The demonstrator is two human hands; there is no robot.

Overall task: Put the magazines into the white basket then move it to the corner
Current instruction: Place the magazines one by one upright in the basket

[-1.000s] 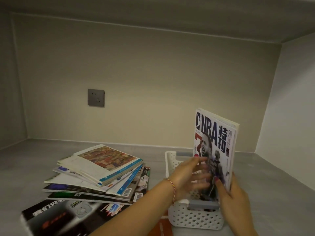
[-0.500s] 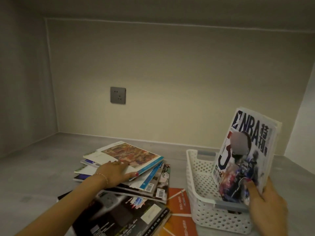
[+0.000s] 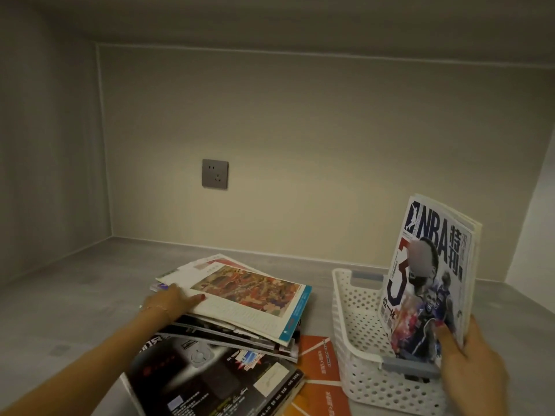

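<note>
Head view: the right hand [image 3: 471,364] grips the upright NBA magazine [image 3: 429,283] by its lower edge, standing inside the white perforated plastic basket [image 3: 360,322]. To its left, the left hand [image 3: 168,301] grasps the top painted-cover magazine [image 3: 249,298] on the loose magazine stack [image 3: 228,349] on the grey table [image 3: 75,295].

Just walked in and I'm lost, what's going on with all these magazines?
A person is packing magazines into a white basket. The right hand holds an NBA magazine standing upright in the basket. The left hand grips the edge of the top magazine on the loose pile beside it. Most magazines are not yet in, and the basket sits away from the corner.
</note>
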